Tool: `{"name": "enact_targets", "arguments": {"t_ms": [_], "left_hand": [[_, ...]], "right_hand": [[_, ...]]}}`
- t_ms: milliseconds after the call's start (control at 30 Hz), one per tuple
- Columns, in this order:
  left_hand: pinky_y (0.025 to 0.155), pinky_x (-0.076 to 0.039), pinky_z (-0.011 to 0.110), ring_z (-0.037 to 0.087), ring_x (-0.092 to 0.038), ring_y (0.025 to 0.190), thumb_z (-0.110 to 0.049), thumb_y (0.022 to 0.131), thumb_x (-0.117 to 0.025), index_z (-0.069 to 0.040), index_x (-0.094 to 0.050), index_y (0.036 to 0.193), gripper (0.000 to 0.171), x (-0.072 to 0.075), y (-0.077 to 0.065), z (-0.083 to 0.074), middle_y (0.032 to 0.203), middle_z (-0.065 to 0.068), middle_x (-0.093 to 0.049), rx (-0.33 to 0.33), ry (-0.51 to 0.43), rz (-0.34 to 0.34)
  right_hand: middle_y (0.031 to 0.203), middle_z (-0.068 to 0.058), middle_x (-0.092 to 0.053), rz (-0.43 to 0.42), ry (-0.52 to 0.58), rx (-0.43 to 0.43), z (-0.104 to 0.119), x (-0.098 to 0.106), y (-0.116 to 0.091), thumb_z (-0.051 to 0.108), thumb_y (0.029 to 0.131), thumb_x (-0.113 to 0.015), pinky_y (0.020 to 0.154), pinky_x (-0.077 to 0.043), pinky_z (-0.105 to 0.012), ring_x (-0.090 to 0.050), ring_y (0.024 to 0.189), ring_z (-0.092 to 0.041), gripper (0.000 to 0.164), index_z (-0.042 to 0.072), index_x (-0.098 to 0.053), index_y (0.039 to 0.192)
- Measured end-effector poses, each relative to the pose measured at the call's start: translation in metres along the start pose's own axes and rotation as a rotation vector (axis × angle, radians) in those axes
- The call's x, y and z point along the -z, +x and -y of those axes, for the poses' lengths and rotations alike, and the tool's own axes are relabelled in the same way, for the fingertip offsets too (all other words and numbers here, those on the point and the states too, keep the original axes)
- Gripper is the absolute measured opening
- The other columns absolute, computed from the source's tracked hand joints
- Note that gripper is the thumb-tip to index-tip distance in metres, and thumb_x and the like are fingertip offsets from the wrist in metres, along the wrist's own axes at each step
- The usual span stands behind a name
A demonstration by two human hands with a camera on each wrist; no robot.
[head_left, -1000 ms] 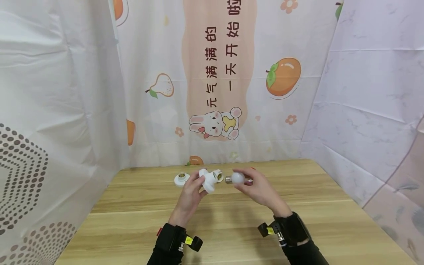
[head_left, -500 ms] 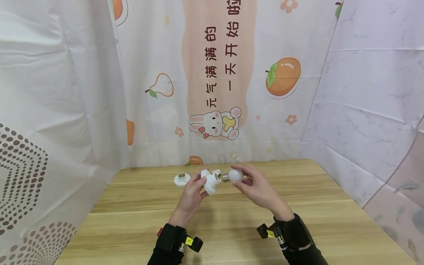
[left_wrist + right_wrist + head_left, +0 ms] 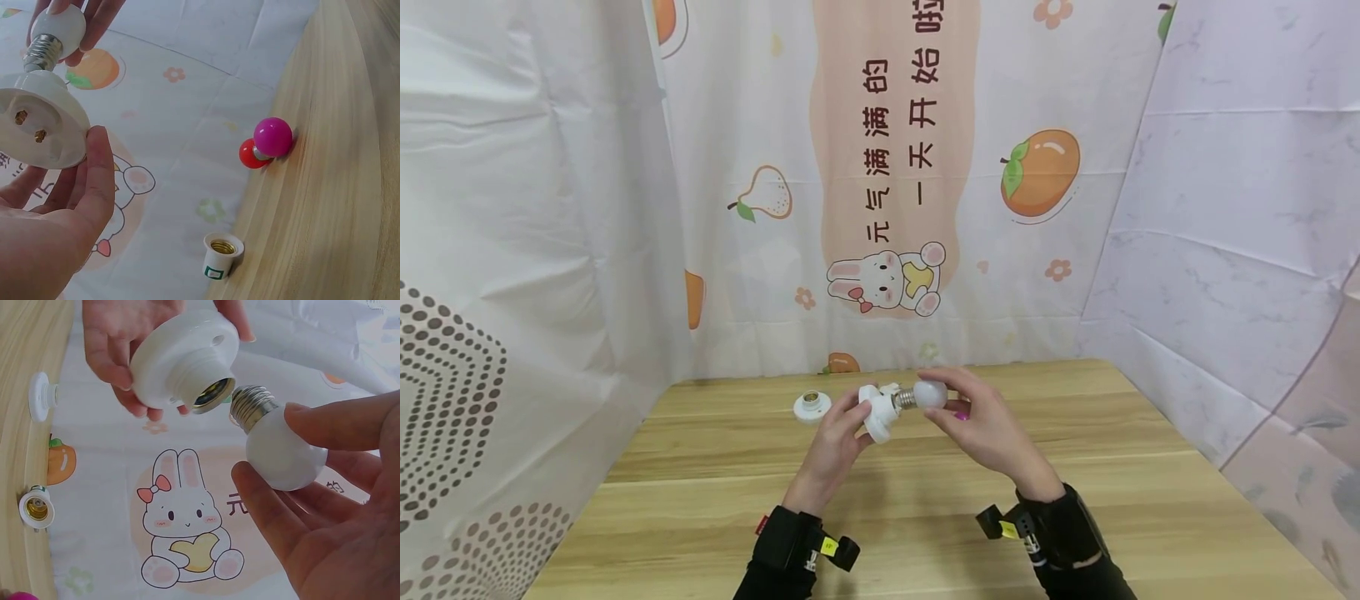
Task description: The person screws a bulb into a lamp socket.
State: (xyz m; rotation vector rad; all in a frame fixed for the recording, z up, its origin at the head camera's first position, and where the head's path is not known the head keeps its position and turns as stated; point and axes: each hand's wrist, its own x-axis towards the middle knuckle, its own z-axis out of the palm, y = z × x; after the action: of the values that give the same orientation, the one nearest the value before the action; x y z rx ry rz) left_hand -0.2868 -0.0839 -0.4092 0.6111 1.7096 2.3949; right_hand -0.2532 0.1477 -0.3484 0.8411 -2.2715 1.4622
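Observation:
My left hand (image 3: 833,435) grips a white round-based lamp socket (image 3: 181,359) by its base, above the table, with the threaded mouth facing right. Two brass screws show on its underside in the left wrist view. The fingers and thumb of my right hand (image 3: 992,429) pinch a white light bulb (image 3: 284,453) by its globe. Its silver screw base points at the socket, the tip right at the mouth's rim. In the right wrist view the bulb sits at an angle to the opening, and most of its thread is outside.
On the wooden table (image 3: 880,525) a second round-based socket (image 3: 811,407) lies left of my hands. A small cylindrical socket (image 3: 222,256) with a green mark stands farther back. Near it are a magenta bulb (image 3: 273,137) and a red bulb (image 3: 251,154). A printed curtain (image 3: 760,275) hangs behind.
My right hand has brought the white bulb leftward, closing the gap to the socket. My left hand has shifted the socket slightly right.

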Motion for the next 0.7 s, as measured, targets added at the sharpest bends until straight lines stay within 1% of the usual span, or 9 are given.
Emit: {"name": "enact_targets", "arguments": {"t_ms": [167,333,567,700], "left_hand": [[0.098,-0.046,0.042,0.022,-0.049,0.121,-0.026,0.105,-0.049,0.0,-0.039,0.15,0.053,-0.0007,-0.0007,-0.001,0.131,0.005,-0.052,-0.003,0.007,0.016],[0.099,-0.045,0.043,0.023,-0.048,0.122,-0.027,0.104,-0.05,-0.001,-0.041,0.149,0.053,-0.0016,-0.0007,-0.0017,0.133,0.006,-0.051,0.003,0.015,0.014],[0.099,-0.045,0.044,0.024,-0.048,0.122,-0.026,0.104,-0.05,0.0,-0.043,0.146,0.05,-0.0036,0.0,-0.0022,0.132,0.007,-0.051,-0.004,0.012,0.028],[0.099,-0.046,0.044,0.024,-0.048,0.122,-0.026,0.104,-0.05,0.0,-0.043,0.147,0.05,-0.0038,-0.0003,-0.0024,0.133,0.007,-0.051,-0.01,0.016,0.032]], "right_hand": [[0.132,-0.018,-0.059,0.014,0.0,0.009,-0.003,-0.0017,0.001,-0.01,0.089,-0.07,0.085,-0.058,-0.029,-0.062,0.11,-0.033,0.045,0.002,-0.063,0.131],[0.135,-0.018,-0.058,0.038,0.007,0.008,-0.0056,-0.004,0.001,-0.009,0.09,-0.07,0.085,-0.058,-0.029,-0.061,0.114,-0.035,0.044,0.001,-0.063,0.132],[0.133,-0.017,-0.059,0.045,0.023,0.014,-0.0063,-0.0055,0.0007,-0.011,0.089,-0.07,0.087,-0.057,-0.03,-0.061,0.114,-0.034,0.045,0.002,-0.063,0.132],[0.133,-0.017,-0.059,0.056,0.038,0.02,-0.006,-0.0068,0.0014,-0.01,0.09,-0.07,0.088,-0.057,-0.032,-0.06,0.116,-0.035,0.044,0.002,-0.063,0.132]]}}
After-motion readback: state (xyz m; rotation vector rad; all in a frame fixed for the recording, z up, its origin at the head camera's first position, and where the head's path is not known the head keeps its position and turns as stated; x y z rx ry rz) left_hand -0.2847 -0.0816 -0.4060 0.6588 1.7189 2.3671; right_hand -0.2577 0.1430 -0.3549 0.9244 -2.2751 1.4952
